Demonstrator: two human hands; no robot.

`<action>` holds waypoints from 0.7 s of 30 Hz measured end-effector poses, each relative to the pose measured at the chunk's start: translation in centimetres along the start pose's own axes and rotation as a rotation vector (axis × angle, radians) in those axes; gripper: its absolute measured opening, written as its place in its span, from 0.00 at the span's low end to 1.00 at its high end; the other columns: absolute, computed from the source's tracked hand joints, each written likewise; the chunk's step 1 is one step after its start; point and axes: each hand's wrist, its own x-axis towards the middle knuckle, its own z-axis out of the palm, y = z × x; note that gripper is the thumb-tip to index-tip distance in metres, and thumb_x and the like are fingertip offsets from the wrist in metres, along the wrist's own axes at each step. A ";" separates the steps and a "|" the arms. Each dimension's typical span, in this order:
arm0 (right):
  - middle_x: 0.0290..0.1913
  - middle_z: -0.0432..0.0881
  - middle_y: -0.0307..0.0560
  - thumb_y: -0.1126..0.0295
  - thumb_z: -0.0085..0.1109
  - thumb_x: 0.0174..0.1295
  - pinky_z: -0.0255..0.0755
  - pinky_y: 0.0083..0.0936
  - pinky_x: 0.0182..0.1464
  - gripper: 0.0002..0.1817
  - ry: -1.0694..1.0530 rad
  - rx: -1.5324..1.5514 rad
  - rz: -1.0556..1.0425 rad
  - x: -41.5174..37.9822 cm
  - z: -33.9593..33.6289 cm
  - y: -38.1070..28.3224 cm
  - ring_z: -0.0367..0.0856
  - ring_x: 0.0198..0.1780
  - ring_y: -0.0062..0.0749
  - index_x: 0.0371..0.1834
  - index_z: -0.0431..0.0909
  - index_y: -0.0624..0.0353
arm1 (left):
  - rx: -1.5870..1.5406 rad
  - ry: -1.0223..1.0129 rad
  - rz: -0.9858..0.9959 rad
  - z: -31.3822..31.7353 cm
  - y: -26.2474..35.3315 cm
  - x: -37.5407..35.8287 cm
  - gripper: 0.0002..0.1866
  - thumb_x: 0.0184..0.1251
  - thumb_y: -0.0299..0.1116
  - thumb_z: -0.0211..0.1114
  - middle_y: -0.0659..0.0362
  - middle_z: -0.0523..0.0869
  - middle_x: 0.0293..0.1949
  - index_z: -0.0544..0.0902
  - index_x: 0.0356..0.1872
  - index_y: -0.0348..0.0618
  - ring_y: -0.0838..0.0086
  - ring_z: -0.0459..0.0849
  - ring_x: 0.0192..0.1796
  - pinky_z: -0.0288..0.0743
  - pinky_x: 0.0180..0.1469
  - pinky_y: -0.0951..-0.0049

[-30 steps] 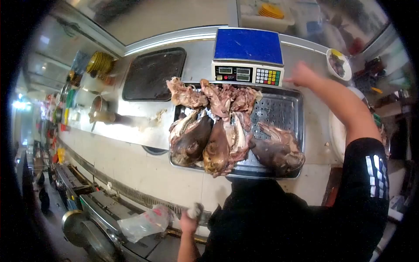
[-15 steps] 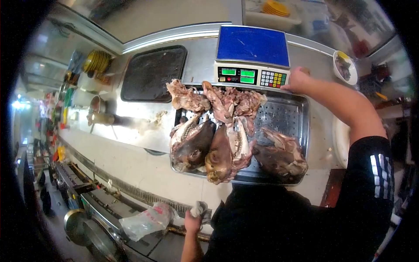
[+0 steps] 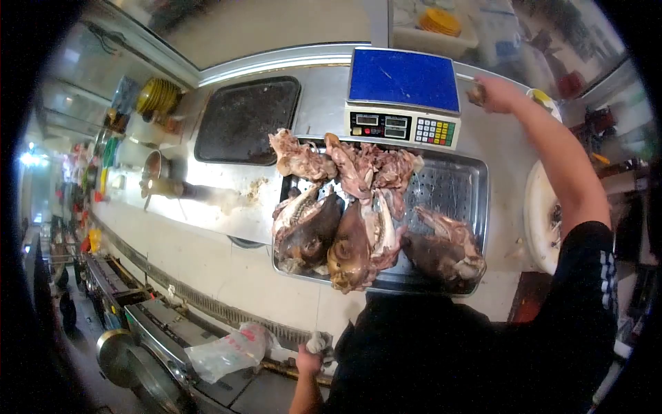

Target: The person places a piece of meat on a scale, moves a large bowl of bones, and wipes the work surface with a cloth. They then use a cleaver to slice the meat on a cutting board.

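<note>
My right hand (image 3: 502,95) is closed around a small brownish thing (image 3: 476,94) I cannot make out, just right of the blue plate of the weighing scale (image 3: 403,79). Its displays look dark. Low in the view, my left hand (image 3: 308,360) grips a crumpled greyish-white cloth (image 3: 318,343), perhaps a glove. Close beside it is a clear plastic bag (image 3: 227,353) with red print. In front of me a perforated metal tray (image 3: 448,181) bears several pieces of split animal head, among them a dark one (image 3: 309,238), a tan one (image 3: 348,248) and bony meat (image 3: 301,159).
A dark rectangular tray (image 3: 247,119) lies left of the scale on the steel counter (image 3: 321,100). At the right stand a round white container (image 3: 541,214) and a bowl, partly behind my arm. Stacked yellow plates (image 3: 157,96) and a metal pot (image 3: 157,164) are farther left.
My right hand has moved up from the scale's keypad corner to beside its plate. The green displays have gone dark. My left hand has shifted slightly, still gripping the cloth.
</note>
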 end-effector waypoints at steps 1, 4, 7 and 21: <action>0.47 0.85 0.53 0.65 0.74 0.39 0.78 0.39 0.47 0.34 0.096 0.377 0.058 1.1 -0.2 -1.0 0.85 0.46 0.44 0.57 0.77 0.55 | -0.001 0.005 0.004 0.2 -0.3 -0.1 0.28 0.48 0.38 0.73 0.42 0.86 0.45 0.77 0.51 0.40 0.46 0.85 0.49 0.78 0.51 0.54; 0.53 0.83 0.58 0.55 0.79 0.35 0.75 0.36 0.58 0.45 0.181 0.838 0.102 7.6 1.3 -3.6 0.82 0.54 0.45 0.63 0.75 0.58 | -0.044 -0.026 0.076 0.6 -1.0 -0.4 0.29 0.45 0.40 0.74 0.40 0.86 0.43 0.77 0.50 0.39 0.43 0.84 0.48 0.78 0.49 0.52; 0.54 0.84 0.55 0.55 0.79 0.32 0.74 0.34 0.58 0.41 0.252 1.055 0.132 12.5 2.9 -7.8 0.82 0.54 0.44 0.56 0.81 0.58 | -0.071 -0.005 0.058 0.6 -1.2 0.1 0.29 0.46 0.40 0.72 0.39 0.86 0.43 0.77 0.51 0.39 0.42 0.83 0.49 0.77 0.50 0.52; 0.67 0.75 0.55 0.56 0.81 0.42 0.67 0.31 0.67 0.52 0.234 0.817 -0.064 14.8 0.5 -8.1 0.75 0.65 0.39 0.72 0.65 0.64 | -0.079 0.073 0.060 -1.8 3.2 -3.9 0.28 0.48 0.36 0.71 0.40 0.85 0.46 0.78 0.53 0.35 0.45 0.83 0.51 0.77 0.52 0.56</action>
